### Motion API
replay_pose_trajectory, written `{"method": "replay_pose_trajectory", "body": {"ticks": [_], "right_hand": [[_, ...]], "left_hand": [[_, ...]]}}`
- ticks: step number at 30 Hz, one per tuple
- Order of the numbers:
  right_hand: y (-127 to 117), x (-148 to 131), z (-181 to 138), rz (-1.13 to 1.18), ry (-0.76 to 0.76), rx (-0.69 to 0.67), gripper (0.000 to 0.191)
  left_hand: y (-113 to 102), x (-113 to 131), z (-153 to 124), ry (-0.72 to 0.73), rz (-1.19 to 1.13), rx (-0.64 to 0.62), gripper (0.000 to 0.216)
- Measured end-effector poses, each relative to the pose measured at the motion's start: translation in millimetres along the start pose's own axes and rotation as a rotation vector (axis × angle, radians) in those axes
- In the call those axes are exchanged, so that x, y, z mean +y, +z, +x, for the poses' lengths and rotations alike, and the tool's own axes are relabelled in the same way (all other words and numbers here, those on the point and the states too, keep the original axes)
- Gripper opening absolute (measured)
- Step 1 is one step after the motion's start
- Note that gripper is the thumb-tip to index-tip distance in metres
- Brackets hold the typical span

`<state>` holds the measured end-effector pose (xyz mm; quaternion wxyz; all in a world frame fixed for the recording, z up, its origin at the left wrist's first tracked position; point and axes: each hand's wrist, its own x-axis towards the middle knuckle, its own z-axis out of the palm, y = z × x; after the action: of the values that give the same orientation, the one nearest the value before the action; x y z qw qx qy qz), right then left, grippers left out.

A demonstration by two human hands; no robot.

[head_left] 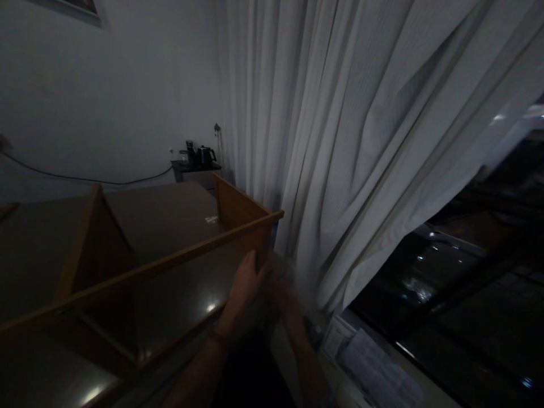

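Note:
The room is dim. My left hand (246, 280) and my right hand (284, 294) meet near the right end of a wooden desk divider (178, 258), just in front of a white curtain (361, 141). Both hands seem to close on a pale, greyish bundle (280, 269) between them, perhaps cloth or the curtain's lower edge; it is too dark to name it. My left hand's fingers point up and rest against the divider's end. My forearms rise from the bottom of the picture.
Dark desk tops (161, 215) with wooden partitions fill the left. A small table with a kettle (206, 154) stands at the far wall, with a cable running along it. A dark window (467, 272) lies right, with papers (374, 368) on the sill below.

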<state>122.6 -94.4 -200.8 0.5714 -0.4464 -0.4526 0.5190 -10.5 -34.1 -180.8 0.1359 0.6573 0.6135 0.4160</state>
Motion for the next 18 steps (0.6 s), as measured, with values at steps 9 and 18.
{"method": "replay_pose_trajectory", "body": {"ticks": [9,18], "right_hand": [[-2.3,7.5,-1.8,-0.281,-0.128,0.091,0.034],[-12.4,12.2,4.4,-0.497,-0.159,0.118,0.032]], "left_hand": [[2.3,-2.8,0.8,0.010,0.010,0.014,0.052],[3.6,-3.6,0.7,0.002,0.013,0.008,0.055]]}}
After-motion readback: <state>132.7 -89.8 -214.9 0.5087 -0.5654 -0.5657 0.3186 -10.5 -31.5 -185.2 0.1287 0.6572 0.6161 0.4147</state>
